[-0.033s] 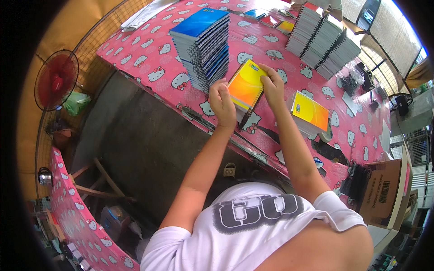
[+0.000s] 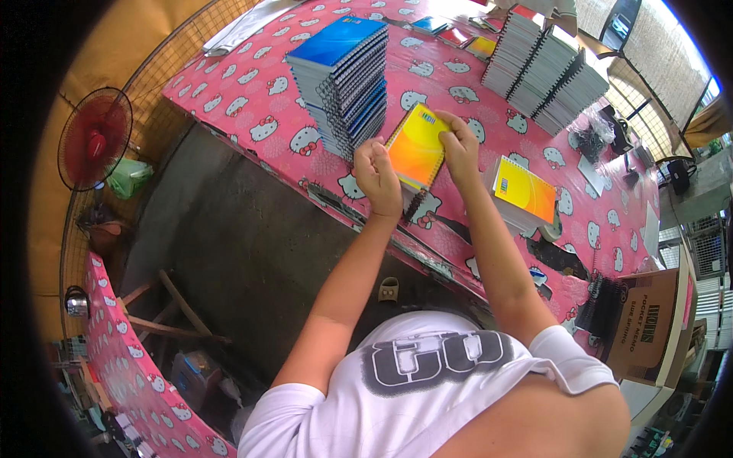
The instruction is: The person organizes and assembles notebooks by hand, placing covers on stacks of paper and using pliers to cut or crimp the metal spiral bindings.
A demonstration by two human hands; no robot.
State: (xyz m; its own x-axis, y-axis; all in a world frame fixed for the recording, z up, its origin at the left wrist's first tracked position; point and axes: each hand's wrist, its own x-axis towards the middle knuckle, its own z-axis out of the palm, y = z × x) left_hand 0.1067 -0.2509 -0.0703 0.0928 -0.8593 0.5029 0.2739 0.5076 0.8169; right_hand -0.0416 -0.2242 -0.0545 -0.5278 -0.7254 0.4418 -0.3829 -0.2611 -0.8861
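A small spiral notebook with a yellow and orange cover is held between my two hands over the near part of the table. My left hand has its fingers curled at the notebook's left edge. On the opposite side, the thumb and fingers of my right hand pinch the upper right edge. Beneath the held notebook, white page edges and a dark spiral partly show. A tall stack of blue spiral notebooks rises just beyond my left hand. To the right of my right forearm sits a pile of yellow-orange notebooks.
Several tall stacks of spiral-bound pads stand at the far right. The pink patterned table cover is torn along its near edge. A cardboard box is at the right, black spirals beside it. A red fan stands left.
The notebook in my hands has tipped slightly and its top edge sits a little lower. Both hands keep nearly the same places and grip.
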